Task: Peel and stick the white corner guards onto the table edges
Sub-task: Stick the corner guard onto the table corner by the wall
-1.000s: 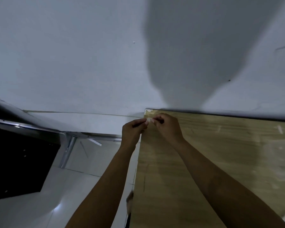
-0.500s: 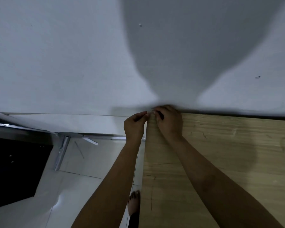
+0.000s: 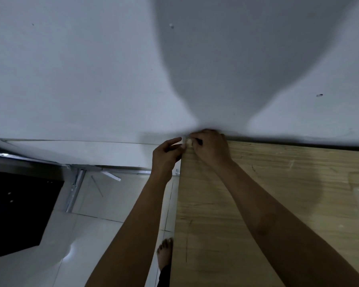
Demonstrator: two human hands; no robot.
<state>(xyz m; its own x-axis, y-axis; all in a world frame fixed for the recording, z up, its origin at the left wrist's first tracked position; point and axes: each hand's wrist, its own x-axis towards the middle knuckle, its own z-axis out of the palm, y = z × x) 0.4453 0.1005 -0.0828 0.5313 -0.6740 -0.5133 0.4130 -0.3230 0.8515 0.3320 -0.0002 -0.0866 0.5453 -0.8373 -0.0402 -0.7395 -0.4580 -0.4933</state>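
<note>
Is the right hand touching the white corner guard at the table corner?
Touching. The head view shows the right hand with fingertips pressed on the white corner guard at the table corner.

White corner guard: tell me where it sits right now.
In the head view, the small white corner guard is at the far left corner of the light wooden table, against the white wall, pinched between the left hand and right hand.

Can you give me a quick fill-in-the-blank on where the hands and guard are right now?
Both hands meet at the table's far-left ____.
The small piece pinched between them, the corner guard, is coloured ____.
The left hand is off the table's ____ edge; the right hand is over the top.
Missing: corner; white; left
</note>
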